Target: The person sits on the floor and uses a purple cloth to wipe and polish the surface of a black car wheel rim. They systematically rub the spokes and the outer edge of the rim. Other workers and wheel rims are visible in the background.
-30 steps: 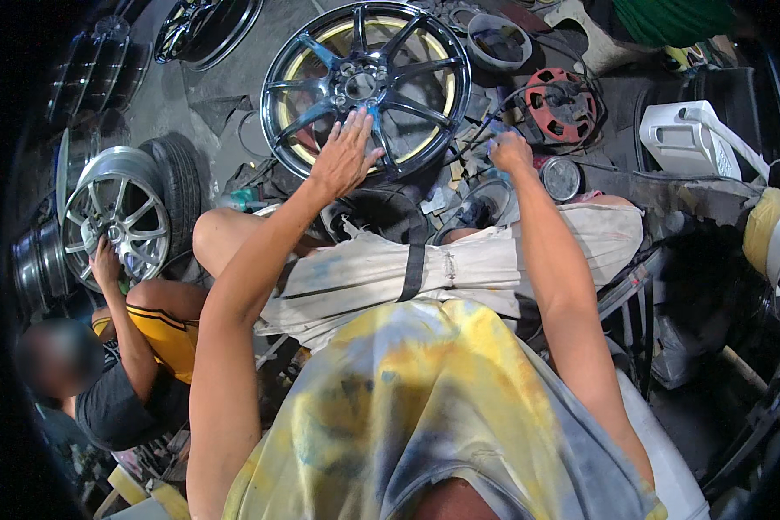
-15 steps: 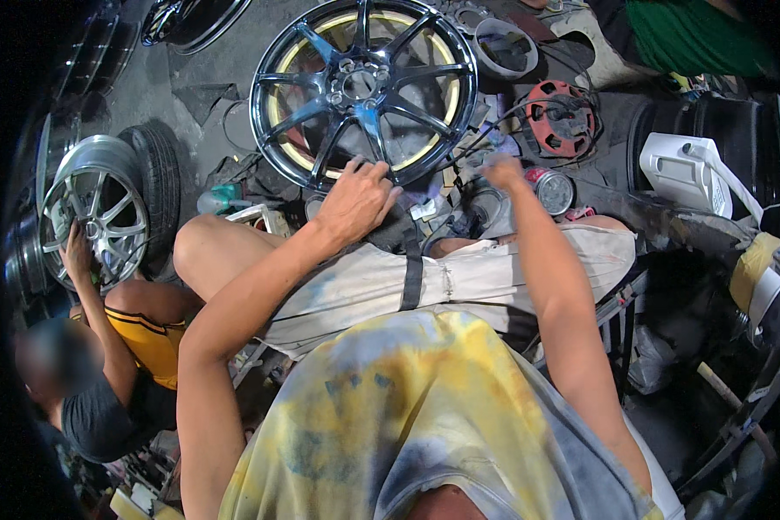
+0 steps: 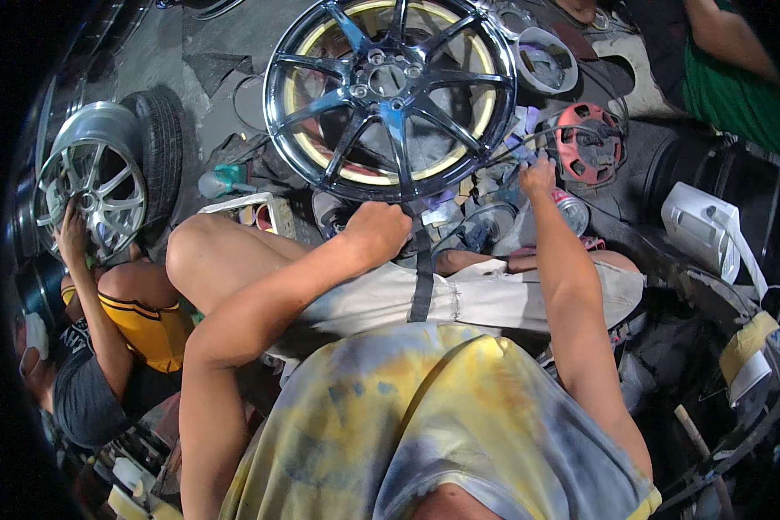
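Observation:
A glossy dark multi-spoke wheel rim (image 3: 399, 143) with bluish patches lies in front of me, a yellow ring showing beneath its spokes. At its near edge is my left hand (image 3: 378, 232), closed with the fingers curled under; whatever they hold is hidden. Further right, my right hand (image 3: 539, 176) reaches into a litter of paper-like scraps (image 3: 472, 186), beside a red slotted disc (image 3: 588, 143). Its fingers are drawn together, and anything between them is too small to make out. Behind that wrist stands a can (image 3: 572, 211).
A whitish bucket (image 3: 548, 62) stands beyond the disc, and a white plastic box (image 3: 702, 227) lies at the right. On the left another person's hand (image 3: 72, 230) works at a silver wheel (image 3: 95, 195) near a tyre (image 3: 158, 156). Green cloth (image 3: 737, 82) on someone shows far right.
My left hand has slipped from the rim's near edge toward me and curled up. My right hand has moved right and farther out among the scraps. The whole view has shifted slightly.

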A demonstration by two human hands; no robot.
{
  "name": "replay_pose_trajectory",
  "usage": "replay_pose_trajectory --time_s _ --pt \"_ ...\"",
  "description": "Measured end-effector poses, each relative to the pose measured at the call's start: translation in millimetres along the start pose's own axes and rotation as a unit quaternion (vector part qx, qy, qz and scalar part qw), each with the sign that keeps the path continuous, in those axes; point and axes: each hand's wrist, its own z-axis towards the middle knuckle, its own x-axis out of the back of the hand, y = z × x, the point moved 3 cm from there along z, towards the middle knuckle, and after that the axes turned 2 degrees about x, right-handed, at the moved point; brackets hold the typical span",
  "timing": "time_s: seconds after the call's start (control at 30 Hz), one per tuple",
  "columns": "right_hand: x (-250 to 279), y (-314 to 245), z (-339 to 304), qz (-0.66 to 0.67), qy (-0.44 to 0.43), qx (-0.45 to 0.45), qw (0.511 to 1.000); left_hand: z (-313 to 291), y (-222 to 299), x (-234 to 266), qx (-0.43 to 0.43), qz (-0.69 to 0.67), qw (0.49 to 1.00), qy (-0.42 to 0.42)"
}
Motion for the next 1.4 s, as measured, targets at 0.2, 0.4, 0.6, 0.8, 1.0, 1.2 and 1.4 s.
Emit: replay_pose_trajectory --time_s 0.2,0.4,0.6,0.8,1.0,1.2,1.4 --pt "32 -25 2 -0.039 -0.030 0.002 0.999 -1 0 3 -0.009 -0.002 1.000 -0.002" --pt "120 -16 21 -0.116 -0.153 0.038 0.981 9 2 24 -0.045 -0.041 0.994 0.093" --pt "208 -82 -51 0.179 -0.339 0.105 0.917 6 3 66 -0.047 -0.252 0.939 0.228" --pt "214 -118 -111 0.328 -0.399 0.146 0.844 14 0 85 0.023 -0.490 0.854 0.175" --pt "209 -133 -134 0.376 -0.395 0.177 0.820 23 -2 70 -0.019 -0.578 0.810 0.096" --pt "209 -142 -151 0.433 -0.337 0.168 0.819 21 3 71 -0.045 -0.587 0.806 0.061" --pt "201 -142 -153 0.462 -0.335 0.148 0.808 21 4 69 -0.071 -0.615 0.783 0.058"
